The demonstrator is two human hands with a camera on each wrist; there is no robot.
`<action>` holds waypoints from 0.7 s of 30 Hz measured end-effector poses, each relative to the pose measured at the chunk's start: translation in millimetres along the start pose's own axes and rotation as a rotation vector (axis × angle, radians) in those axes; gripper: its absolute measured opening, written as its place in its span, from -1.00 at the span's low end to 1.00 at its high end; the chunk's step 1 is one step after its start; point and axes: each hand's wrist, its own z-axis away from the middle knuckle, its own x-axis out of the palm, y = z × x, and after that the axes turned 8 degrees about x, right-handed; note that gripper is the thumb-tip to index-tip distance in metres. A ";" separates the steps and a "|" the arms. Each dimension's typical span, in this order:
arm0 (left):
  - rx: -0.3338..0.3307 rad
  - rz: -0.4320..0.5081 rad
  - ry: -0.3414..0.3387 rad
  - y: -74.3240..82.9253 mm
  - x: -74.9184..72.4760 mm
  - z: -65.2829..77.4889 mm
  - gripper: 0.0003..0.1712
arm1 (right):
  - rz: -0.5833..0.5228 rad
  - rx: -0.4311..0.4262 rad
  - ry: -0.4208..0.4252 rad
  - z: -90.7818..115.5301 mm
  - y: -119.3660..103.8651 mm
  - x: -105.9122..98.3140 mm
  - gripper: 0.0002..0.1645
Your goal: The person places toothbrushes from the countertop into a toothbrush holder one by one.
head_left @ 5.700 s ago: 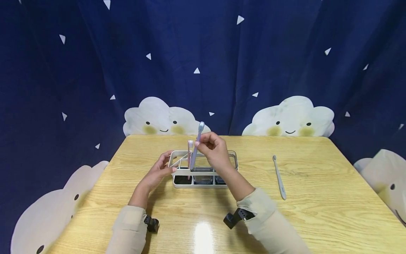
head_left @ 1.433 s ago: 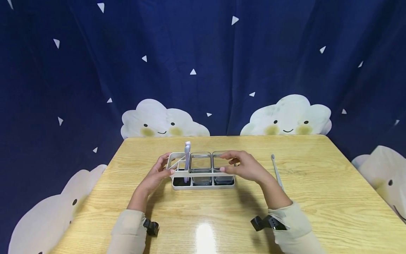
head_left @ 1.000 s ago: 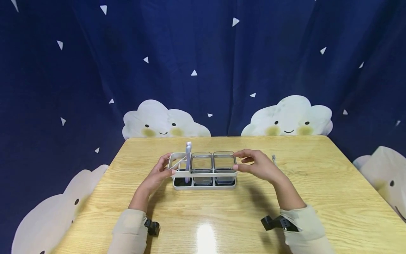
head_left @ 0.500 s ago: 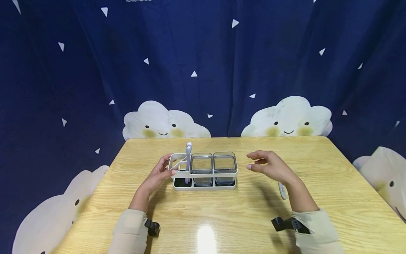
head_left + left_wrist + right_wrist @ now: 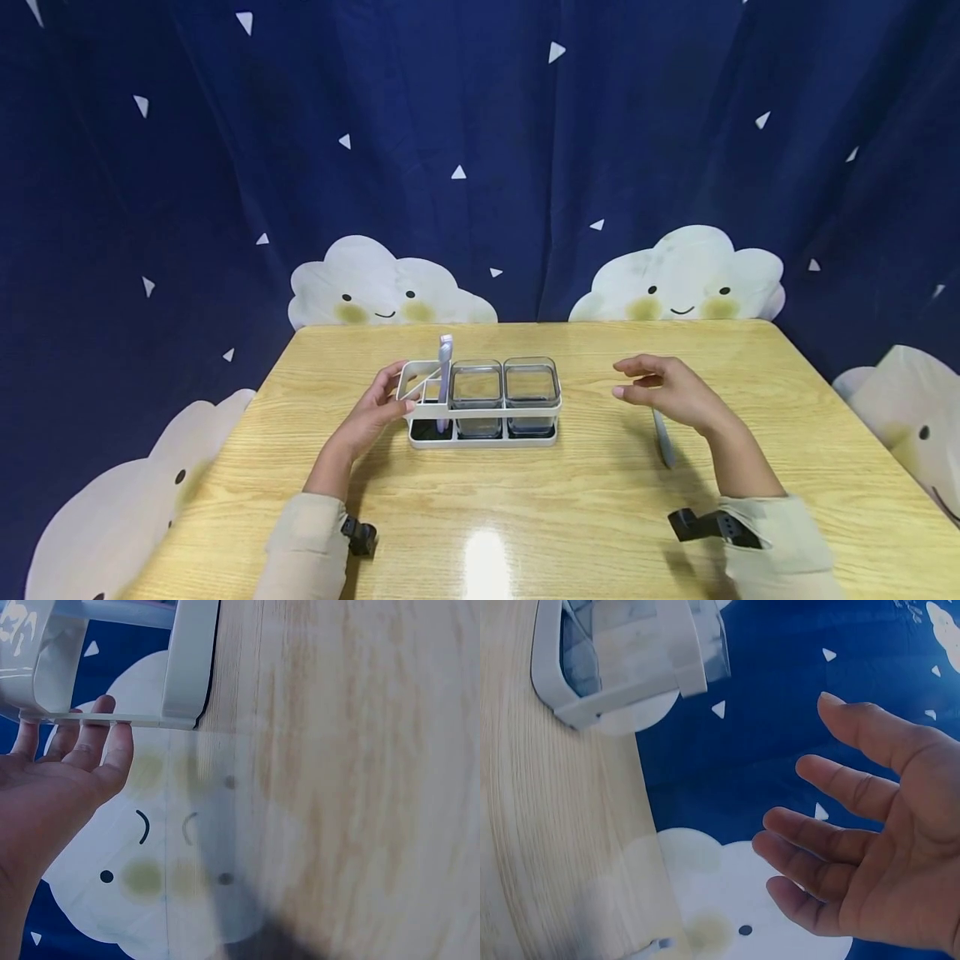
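Note:
A white toothbrush holder [image 5: 483, 413] stands on the table, its left section divided by thin bars. My left hand [image 5: 369, 417] grips its left end, thumb in front and fingers behind; the left wrist view has the fingertips [image 5: 120, 733] at the end bar. Upright in that section are a purple toothbrush [image 5: 445, 371] and a pink one mostly hidden behind it. Right of the holder, my right hand [image 5: 675, 393] hovers with loosely bent fingers and nothing in them. Beneath it lies a grey toothbrush [image 5: 663, 442], partly covered by the hand; the right wrist view catches its head [image 5: 660, 944].
Two clear square cups sit in the holder's other sections, a middle cup [image 5: 477, 385] and a right cup [image 5: 531, 383]. The wooden table [image 5: 420, 517] ends at a blue curtain [image 5: 510, 167] with cloud figures. Each wrist wears a small black camera [image 5: 360, 536].
Earlier my right hand held the purple toothbrush over the holder; now that toothbrush stands inside. The right hand has since moved right, away from the cups to above the grey toothbrush. The left hand stays put.

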 end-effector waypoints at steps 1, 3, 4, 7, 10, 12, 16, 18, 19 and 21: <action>-0.003 -0.002 -0.001 -0.1 -0.1 0.0 -0.24 | 0.000 0.001 0.000 0.2 1.6 -1.2 -0.40; -0.002 -0.006 -0.003 0.4 0.1 0.4 -0.23 | 0.000 0.004 0.001 0.7 5.3 -3.4 -0.40; -0.002 -0.005 0.000 0.5 0.1 0.4 -0.23 | 0.000 0.007 0.000 0.8 7.4 -4.4 -0.40; -0.004 -0.002 0.001 0.8 0.0 0.9 -0.22 | -0.001 0.015 -0.007 0.8 13.7 -7.5 -0.40; -0.004 0.007 0.001 0.8 -0.1 0.8 -0.22 | -0.006 0.028 -0.015 1.2 19.5 -10.6 -0.39; -0.004 0.012 0.002 0.9 0.1 0.8 -0.21 | -0.005 0.035 -0.015 1.6 23.0 -12.7 -0.38; -0.010 0.015 0.013 0.6 0.9 0.5 -0.22 | -0.003 0.059 -0.010 1.9 30.4 -16.5 -0.36; -0.014 0.013 0.019 0.6 1.3 0.4 -0.22 | -0.007 0.081 -0.007 2.1 34.2 -18.1 -0.34; -0.016 0.010 0.020 0.6 1.4 0.5 -0.22 | -0.011 0.093 -0.006 2.3 35.9 -18.9 -0.33; -0.016 0.005 0.020 0.9 1.5 0.6 -0.22 | -0.019 0.118 -0.004 2.4 39.0 -20.3 -0.32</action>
